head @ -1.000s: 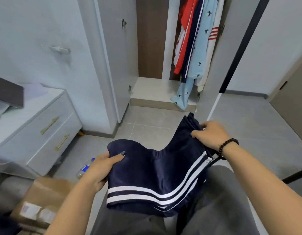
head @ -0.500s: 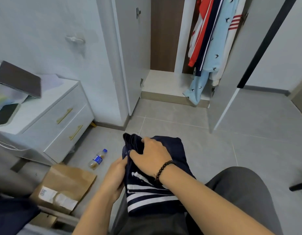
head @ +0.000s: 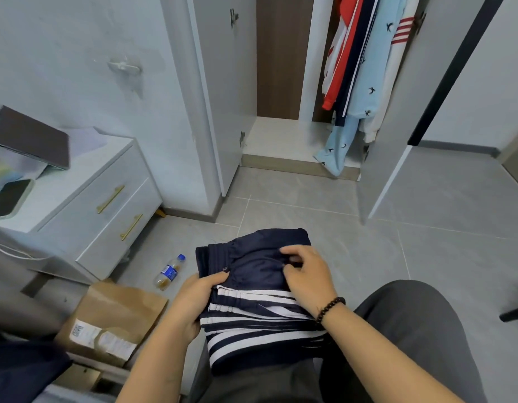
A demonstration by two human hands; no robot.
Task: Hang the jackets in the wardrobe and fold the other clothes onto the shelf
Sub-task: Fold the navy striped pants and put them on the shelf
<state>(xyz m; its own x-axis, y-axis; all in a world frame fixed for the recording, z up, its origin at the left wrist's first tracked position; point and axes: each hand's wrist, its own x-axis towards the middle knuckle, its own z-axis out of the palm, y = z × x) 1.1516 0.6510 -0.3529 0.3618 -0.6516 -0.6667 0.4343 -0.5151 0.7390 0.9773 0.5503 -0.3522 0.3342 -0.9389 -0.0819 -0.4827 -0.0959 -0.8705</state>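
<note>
A navy garment with white stripes (head: 252, 321) lies folded on my lap. My left hand (head: 193, 298) grips its left edge, thumb on top of the cloth. My right hand (head: 307, 274), with a bead bracelet at the wrist, rests on the upper fold and its fingertips pinch the fabric. Ahead stands the open wardrobe (head: 281, 135), where several jackets (head: 359, 68) hang on the right: red, navy, light blue with birds, and white with red stripes. The wardrobe's pale floor shelf (head: 275, 138) shows below them.
A white drawer unit (head: 106, 193) stands at the left with a laptop (head: 31, 138) and a phone (head: 7, 199) on top. A plastic bottle (head: 169, 271) and a brown paper bag (head: 112, 318) lie on the grey tiled floor. The wardrobe's right door (head: 397, 117) stands open.
The garment went from spread between both hands to folded into a compact stack on my lap. My right hand swung left over it and now pinches the top fold.
</note>
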